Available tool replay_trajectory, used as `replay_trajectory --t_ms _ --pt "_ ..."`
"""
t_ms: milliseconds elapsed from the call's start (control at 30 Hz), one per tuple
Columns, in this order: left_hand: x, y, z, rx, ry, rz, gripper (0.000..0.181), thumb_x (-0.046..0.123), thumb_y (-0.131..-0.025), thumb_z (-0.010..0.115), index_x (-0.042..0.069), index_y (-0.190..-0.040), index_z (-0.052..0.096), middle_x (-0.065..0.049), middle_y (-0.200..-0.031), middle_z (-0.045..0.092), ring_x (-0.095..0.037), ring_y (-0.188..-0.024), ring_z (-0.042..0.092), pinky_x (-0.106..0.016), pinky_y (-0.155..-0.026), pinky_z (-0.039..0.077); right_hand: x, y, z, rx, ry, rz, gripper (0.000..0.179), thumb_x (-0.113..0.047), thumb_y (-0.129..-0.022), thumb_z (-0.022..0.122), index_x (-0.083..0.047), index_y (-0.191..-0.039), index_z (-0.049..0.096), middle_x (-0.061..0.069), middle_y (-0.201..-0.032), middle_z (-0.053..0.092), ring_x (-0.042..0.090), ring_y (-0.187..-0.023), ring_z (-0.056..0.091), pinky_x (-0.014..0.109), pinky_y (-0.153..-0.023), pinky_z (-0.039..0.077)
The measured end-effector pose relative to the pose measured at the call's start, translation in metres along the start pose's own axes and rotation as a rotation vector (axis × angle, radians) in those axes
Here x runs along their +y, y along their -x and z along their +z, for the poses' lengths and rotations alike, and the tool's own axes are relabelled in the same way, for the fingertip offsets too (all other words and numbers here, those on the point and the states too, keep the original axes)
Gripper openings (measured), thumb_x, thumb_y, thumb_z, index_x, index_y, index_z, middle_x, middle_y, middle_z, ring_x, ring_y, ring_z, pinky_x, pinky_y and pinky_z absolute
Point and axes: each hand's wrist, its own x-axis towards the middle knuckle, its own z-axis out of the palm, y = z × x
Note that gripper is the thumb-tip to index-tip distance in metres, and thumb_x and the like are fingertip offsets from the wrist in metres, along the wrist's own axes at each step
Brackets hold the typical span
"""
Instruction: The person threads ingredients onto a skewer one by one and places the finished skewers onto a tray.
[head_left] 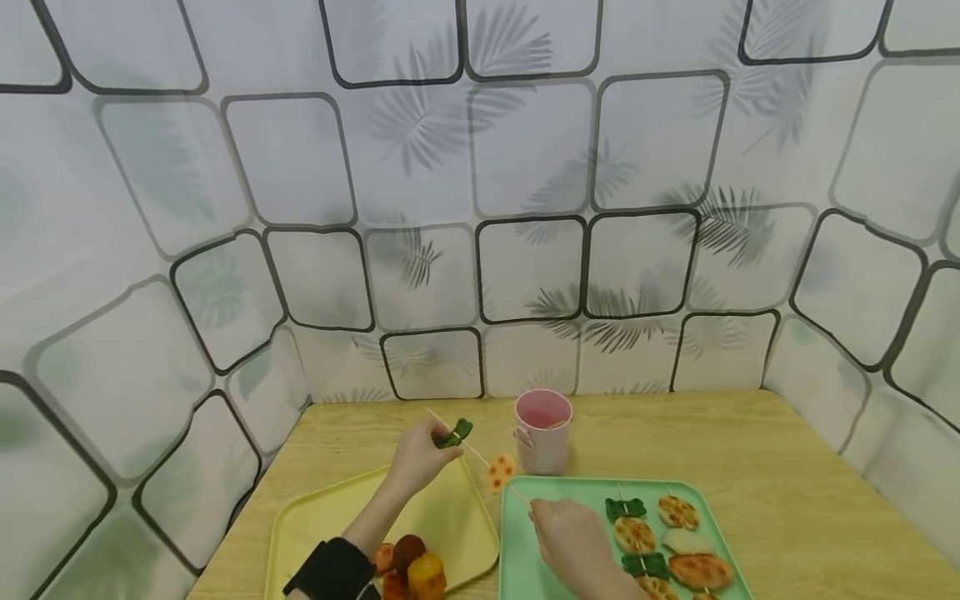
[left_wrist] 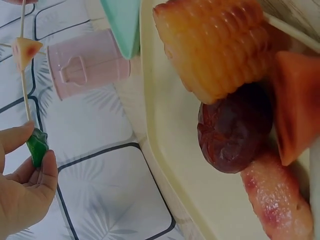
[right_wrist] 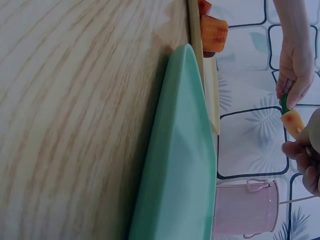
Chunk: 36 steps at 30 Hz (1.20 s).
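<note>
My left hand (head_left: 416,460) pinches a dark green leafy food piece (head_left: 461,432) on a thin wooden skewer (head_left: 477,455). Lower on that stick sits an orange-yellow piece with brown spots (head_left: 500,472), wedge-like in the left wrist view. My right hand (head_left: 573,540) grips the skewer's near end above the green tray (head_left: 522,533). The skewer slants between both hands, raised over the trays. In the left wrist view, the left thumb and fingers (left_wrist: 45,175) close around the green piece (left_wrist: 37,146). The right fingers (right_wrist: 302,159) curl around the stick in the right wrist view.
A yellow tray (head_left: 457,512) on the left holds a corn piece (head_left: 427,576), a dark round piece (head_left: 408,552) and other food. Loaded skewers with grilled slices (head_left: 634,535) lie on the green tray. Behind stands a pink bucket (head_left: 543,450); a patterned curtain (head_left: 420,275) encloses the table.
</note>
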Motion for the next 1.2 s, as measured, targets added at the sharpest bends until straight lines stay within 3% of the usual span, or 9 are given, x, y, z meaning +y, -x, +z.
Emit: replay_trajectory --t_ms 133,300,400,500,767,900,1200 --pt "0.001 0.0 0.0 -0.002 0.004 -0.002 0.021 0.013 -0.075 0.075 0.002 -0.088 0.064 -0.004 -0.079 0.063 -0.015 -0.068 0.056 -0.03 -0.06 0.047 0.0 0.002 0.004 0.134 0.018 -0.086 0.018 -0.007 -0.066 0.079 -0.011 -0.07 0.061 -0.005 -0.054 0.054 0.008 -0.042 0.045 0.019 -0.035 0.029" --pt "0.002 0.004 0.003 -0.015 0.02 0.039 0.022 0.01 -0.073 0.075 0.001 -0.088 0.063 -0.006 -0.08 0.063 -0.015 -0.067 0.057 -0.03 -0.059 0.048 -0.002 0.003 0.006 0.164 -0.059 -0.121 0.02 -0.001 -0.064 0.075 -0.01 -0.069 0.058 -0.005 -0.052 0.051 0.007 -0.041 0.042 0.018 -0.037 0.028" --pt "0.001 0.007 0.006 -0.054 0.045 0.078 0.022 0.008 -0.073 0.075 0.0 -0.088 0.062 -0.008 -0.08 0.063 -0.015 -0.066 0.058 -0.028 -0.057 0.049 -0.004 0.0 0.007 0.163 -0.102 -0.088 0.02 0.001 -0.065 0.074 -0.011 -0.067 0.058 -0.006 -0.052 0.049 0.005 -0.041 0.04 0.018 -0.037 0.027" --pt "0.0 0.009 0.009 -0.074 0.059 0.071 0.022 0.008 -0.074 0.075 -0.001 -0.088 0.061 -0.008 -0.08 0.062 -0.014 -0.066 0.057 -0.027 -0.056 0.048 -0.005 -0.003 0.007 0.151 -0.128 -0.053 0.021 0.0 -0.067 0.073 -0.012 -0.064 0.056 -0.008 -0.05 0.045 0.002 -0.041 0.037 0.018 -0.037 0.026" --pt "0.001 0.01 0.011 -0.065 0.058 0.043 0.025 0.01 -0.073 0.076 -0.003 -0.089 0.062 -0.008 -0.078 0.062 -0.014 -0.065 0.057 -0.028 -0.055 0.048 -0.004 -0.009 0.006 0.092 -0.082 0.033 0.016 -0.006 -0.069 0.075 -0.013 -0.062 0.063 -0.007 -0.051 0.053 0.006 -0.043 0.048 0.022 -0.039 0.035" --pt "0.002 0.009 0.012 -0.059 0.055 0.027 0.025 0.01 -0.072 0.076 -0.003 -0.088 0.061 -0.007 -0.076 0.061 -0.014 -0.063 0.056 -0.027 -0.054 0.048 -0.003 -0.011 0.006 0.11 -0.059 0.037 0.026 -0.006 -0.068 0.076 -0.015 -0.057 0.055 -0.008 -0.048 0.047 0.008 -0.041 0.045 0.024 -0.038 0.032" --pt "0.001 0.008 0.013 -0.069 0.04 0.028 0.025 0.013 -0.072 0.076 -0.002 -0.085 0.062 -0.006 -0.074 0.059 -0.013 -0.061 0.054 -0.026 -0.053 0.046 0.006 -0.013 0.013 0.271 0.054 -0.114 0.02 0.001 -0.056 0.068 -0.011 -0.057 0.051 -0.005 -0.046 0.042 0.011 -0.04 0.038 0.022 -0.035 0.026"
